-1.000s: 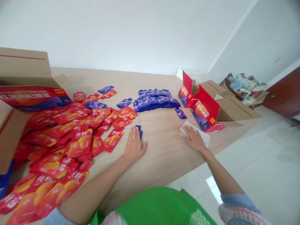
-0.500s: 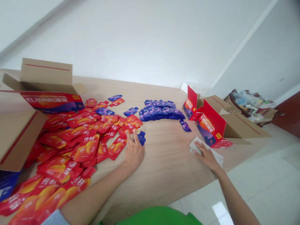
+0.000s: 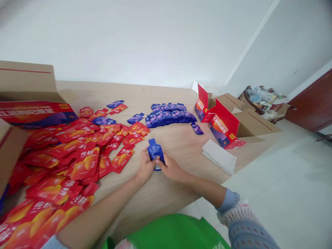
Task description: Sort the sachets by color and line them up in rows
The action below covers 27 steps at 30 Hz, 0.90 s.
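In the head view, the left hand [image 3: 145, 167] and right hand [image 3: 170, 168] are close together, both gripping one blue pouch [image 3: 155, 151] by its lower sides. It is over the table [image 3: 178, 148], just beside the red pouches [image 3: 85, 159], with its narrow neck pointing away. It looks light, soft and a bit slippery, so it may bend. The flat sides seem best to hold; a hard squeeze might hurt it.

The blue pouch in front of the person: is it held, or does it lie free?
The blue pouch is held: left hand and right hand grip its lower part. Whether it touches the table, I cannot tell.
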Available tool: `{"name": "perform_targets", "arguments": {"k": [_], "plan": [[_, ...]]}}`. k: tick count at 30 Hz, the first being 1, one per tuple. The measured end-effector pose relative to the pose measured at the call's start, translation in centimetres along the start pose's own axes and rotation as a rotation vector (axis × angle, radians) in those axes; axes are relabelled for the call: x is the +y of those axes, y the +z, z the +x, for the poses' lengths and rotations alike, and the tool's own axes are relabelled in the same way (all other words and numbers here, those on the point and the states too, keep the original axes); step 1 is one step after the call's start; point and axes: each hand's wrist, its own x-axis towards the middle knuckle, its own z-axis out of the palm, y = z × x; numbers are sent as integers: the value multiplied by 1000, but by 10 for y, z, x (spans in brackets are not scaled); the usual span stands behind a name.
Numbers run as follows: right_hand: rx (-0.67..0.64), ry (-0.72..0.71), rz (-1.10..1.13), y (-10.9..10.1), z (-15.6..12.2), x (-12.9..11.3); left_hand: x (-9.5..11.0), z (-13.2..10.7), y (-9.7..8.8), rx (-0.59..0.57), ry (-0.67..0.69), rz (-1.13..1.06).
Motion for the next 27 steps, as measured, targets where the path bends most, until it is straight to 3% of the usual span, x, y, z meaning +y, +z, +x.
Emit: {"name": "perform_targets", "arguments": {"k": [2,4,6,8,11,15,19,27], "plan": [[46,27,-57,8,6,-1,-2,-2,3,23,-5,-39],[125,61,-99,-6,16,5,-2,-3,5,57,5,-28],[230,127,-148,-35,31,16,0,-5,7,99,39,63],[367,292,-292,-69,48,31,3,-7,6,142,105,216],[455,459,-386,-114,74,54,6,-7,2,211,236,398],[517,689,-457,-149,102,83,6,-2,-2,282,323,472],[565,855,-527,-159,124,104,6,-1,-1,281,398,543],[626,893,-639,-146,133,125,17,-9,4,206,420,690]]}}
